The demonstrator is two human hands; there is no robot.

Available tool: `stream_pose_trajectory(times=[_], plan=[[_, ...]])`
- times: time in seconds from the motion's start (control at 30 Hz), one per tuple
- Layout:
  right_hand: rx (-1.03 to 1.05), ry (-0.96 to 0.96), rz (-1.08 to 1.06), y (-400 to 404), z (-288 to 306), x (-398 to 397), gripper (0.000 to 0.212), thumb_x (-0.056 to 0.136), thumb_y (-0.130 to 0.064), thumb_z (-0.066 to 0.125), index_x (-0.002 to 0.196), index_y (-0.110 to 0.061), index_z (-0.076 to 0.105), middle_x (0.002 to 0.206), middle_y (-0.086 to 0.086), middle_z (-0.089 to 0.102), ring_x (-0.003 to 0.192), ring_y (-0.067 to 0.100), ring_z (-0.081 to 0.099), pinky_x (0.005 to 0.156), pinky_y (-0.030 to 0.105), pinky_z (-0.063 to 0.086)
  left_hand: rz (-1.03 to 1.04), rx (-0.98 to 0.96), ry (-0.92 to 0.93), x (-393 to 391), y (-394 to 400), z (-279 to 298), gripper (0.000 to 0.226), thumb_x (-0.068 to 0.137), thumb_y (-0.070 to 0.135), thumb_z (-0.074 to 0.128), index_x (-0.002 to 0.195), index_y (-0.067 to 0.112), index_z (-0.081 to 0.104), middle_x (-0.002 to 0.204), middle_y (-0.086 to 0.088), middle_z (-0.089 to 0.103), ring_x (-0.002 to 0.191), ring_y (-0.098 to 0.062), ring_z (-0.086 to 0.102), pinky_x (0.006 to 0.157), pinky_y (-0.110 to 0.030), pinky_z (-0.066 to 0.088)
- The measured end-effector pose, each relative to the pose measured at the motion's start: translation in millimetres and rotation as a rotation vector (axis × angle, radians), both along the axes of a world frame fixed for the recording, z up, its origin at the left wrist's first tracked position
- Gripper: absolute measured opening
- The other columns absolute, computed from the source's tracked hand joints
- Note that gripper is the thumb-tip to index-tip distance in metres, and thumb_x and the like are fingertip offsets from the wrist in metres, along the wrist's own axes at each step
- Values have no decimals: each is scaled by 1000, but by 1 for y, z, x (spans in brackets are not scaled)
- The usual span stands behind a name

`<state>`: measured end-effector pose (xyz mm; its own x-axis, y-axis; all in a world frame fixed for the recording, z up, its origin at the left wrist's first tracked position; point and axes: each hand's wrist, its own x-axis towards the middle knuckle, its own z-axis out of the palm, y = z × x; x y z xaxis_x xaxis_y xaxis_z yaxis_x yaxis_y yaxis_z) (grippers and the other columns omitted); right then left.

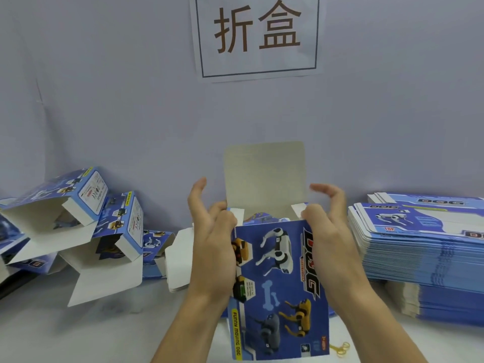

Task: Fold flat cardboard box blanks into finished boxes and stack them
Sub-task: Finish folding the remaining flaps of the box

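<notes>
Left of the held box (277, 281), folded boxes (86, 226) crowd the surface (104, 334); right, a stack of blanks (424, 255) blocks; bare surface lies nearer, front-left.

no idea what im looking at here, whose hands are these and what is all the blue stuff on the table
There is no machine here. The one picture comes from a camera worn on a person's head, looking forward and down, so the arms reaching in from below are that person's own.

The left hand and right hand grip the two sides of a blue printed box that is partly folded; its plain top flap stands open.

On the right of the table sits a tall stack of flat blanks, not yet folded. On the left lies a loose pile of folded boxes, their flaps open. The paper sign on the wall bears two Chinese characters.
</notes>
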<state>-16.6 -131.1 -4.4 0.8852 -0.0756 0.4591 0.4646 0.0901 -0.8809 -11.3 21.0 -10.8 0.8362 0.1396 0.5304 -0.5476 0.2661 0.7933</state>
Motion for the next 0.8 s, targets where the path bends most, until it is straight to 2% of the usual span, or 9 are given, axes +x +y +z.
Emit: stream_pose_trajectory(times=[0.07,0.13,0.2,0.27,0.33,0.4,0.47,0.57,0.8], plan=[[20,38,32,0,-1,0,52,82,-38,46,129,-60,42,69,10,49,60,23,53,53,33,48,-94,-5,-19,0,1,-1,60,82,29,47,128,67,42,110,-8,65,82,-30,71,60,-40,58],[30,58,84,-1,1,2,44,88,-33,47,125,-56,50,70,12,54,62,25,56,51,31,50,-74,23,-31,-1,1,0,58,82,27,46,131,57,47,94,6,67,68,-15,70,48,-28,53],[69,61,132,-2,-2,2,26,99,-19,45,109,-38,59,62,8,59,52,20,61,44,24,49,-12,32,-55,0,0,2,40,83,27,49,117,47,56,93,-2,65,69,-27,67,52,-40,54],[194,29,187,-2,-8,0,13,100,-28,49,95,-17,56,63,6,63,50,18,65,43,24,50,-11,-47,-91,-3,1,2,13,87,33,50,99,31,56,91,-5,61,74,-32,63,57,-47,54],[286,-23,220,0,-7,1,42,89,-51,52,93,-10,56,73,12,66,59,24,68,49,30,54,73,-43,-114,-5,1,1,25,86,50,47,85,27,56,95,-1,62,92,-31,63,72,-51,49],[193,-65,198,-2,-5,1,50,75,-54,61,89,-6,56,72,10,69,60,20,69,52,27,54,136,57,-126,-9,1,1,30,81,56,49,84,28,59,103,3,67,98,-36,65,78,-59,49],[118,-101,209,-4,-4,5,35,71,-42,65,88,-12,58,80,10,68,67,19,71,54,26,54,76,131,-142,-10,2,-2,26,79,51,58,87,26,57,110,2,67,91,-40,68,67,-66,52],[117,-116,247,-8,-13,6,21,80,-35,66,98,-24,66,105,17,66,81,29,73,55,33,57,15,251,-173,-9,13,-2,28,80,47,62,99,27,62,119,10,64,105,-22,70,64,-48,62],[90,24,452,-24,-22,4,76,55,-55,92,121,-28,66,123,15,69,104,39,70,72,42,62,-20,422,-121,-10,28,4,45,74,48,72,111,24,68,114,16,68,97,-10,72,55,-32,61]])
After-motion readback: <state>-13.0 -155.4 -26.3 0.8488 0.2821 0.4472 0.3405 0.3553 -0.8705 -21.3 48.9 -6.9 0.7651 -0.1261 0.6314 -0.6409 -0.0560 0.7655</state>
